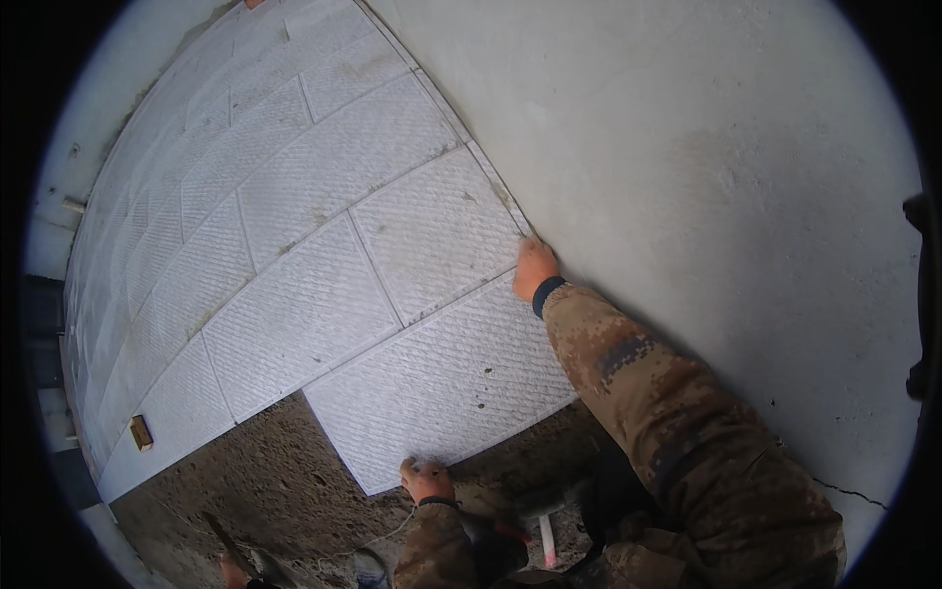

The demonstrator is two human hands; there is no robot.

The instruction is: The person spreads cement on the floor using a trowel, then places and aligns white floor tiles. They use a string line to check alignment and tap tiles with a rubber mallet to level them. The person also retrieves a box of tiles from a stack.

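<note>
Pale tile (442, 378), long axis toward grey wall (726, 196)

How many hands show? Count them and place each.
3: the right hand at the upper right corner of the nearest tile, the left hand at that tile's lower edge, and a co-worker's hand at the bottom left, partly cut off. Others may be hidden.
</note>
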